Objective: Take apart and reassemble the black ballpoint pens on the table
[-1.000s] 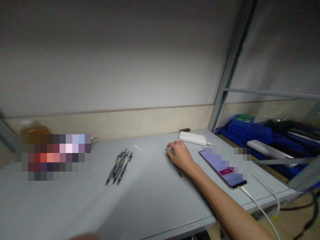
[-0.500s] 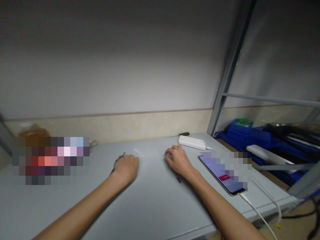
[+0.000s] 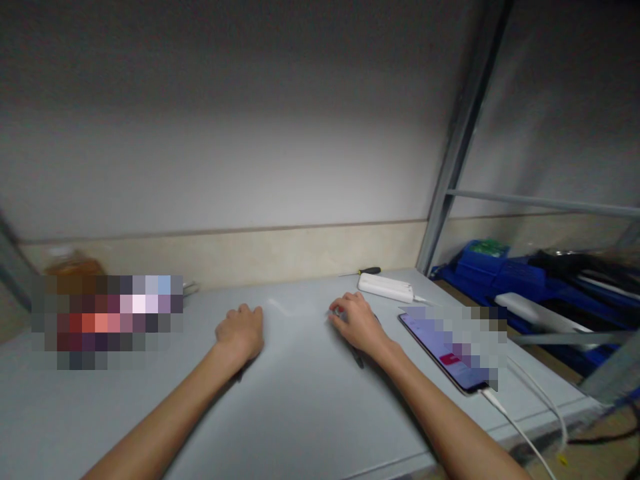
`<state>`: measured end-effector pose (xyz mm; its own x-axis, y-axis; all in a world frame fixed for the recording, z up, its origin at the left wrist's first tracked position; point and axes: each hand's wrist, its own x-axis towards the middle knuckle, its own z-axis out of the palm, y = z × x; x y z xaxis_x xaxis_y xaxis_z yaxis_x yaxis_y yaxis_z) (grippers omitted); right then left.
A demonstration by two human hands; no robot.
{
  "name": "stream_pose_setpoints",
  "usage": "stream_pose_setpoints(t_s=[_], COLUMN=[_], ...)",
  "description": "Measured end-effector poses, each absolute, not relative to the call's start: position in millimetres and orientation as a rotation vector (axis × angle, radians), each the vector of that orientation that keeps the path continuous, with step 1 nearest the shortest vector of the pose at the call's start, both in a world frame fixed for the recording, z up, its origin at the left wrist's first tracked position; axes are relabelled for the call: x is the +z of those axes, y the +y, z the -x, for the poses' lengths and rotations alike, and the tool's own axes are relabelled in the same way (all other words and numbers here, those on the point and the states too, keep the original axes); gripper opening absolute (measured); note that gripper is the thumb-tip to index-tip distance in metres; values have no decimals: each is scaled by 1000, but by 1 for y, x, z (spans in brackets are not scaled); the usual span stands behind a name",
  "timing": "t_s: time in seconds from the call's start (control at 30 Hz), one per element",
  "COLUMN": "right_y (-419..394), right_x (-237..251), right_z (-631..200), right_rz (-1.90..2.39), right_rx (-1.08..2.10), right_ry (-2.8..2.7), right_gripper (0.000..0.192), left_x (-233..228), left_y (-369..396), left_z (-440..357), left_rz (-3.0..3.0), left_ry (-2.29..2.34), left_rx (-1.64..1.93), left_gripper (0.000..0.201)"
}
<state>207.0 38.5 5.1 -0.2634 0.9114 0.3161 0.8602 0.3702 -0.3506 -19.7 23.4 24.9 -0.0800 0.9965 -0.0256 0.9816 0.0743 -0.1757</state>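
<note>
My left hand [image 3: 241, 331] lies knuckles-up on the grey table [image 3: 310, 407], fingers curled over the bundle of grey pens. The pens are hidden under it except for a dark tip [image 3: 239, 376] near the wrist. My right hand [image 3: 354, 320] rests about a hand's width to the right, fingers closed over a single dark pen [image 3: 357, 360] whose end sticks out below the palm. Both forearms reach in from the bottom edge.
A phone [image 3: 440, 347] with a lit screen and a white cable [image 3: 520, 427] lies right of my right hand. Behind it are a white power bank [image 3: 385, 287] and a screwdriver [image 3: 367, 271]. Blue crates [image 3: 500, 273] sit beyond a metal post [image 3: 450, 180]. A bottle [image 3: 70, 265] stands far left.
My left arm came in from the lower left and my left hand settled over the bundle of pens, covering them. My right hand stayed on the single pen.
</note>
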Motion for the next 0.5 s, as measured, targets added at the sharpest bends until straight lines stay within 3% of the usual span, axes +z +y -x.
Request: stream_pose_setpoints(t_s=[0.27, 0.5], right_y=[38, 40], right_x=[4, 3], right_z=[-206, -207], right_rz=[1509, 1497], right_rx=[156, 157], right_ry=[-2185, -2185], right_gripper=[20, 20], left_x=[19, 18], left_y=[19, 21], left_z=[20, 16], left_rz=[2193, 2188], left_ry=[-2064, -2073], left_rx=[165, 132], left_gripper=[49, 39])
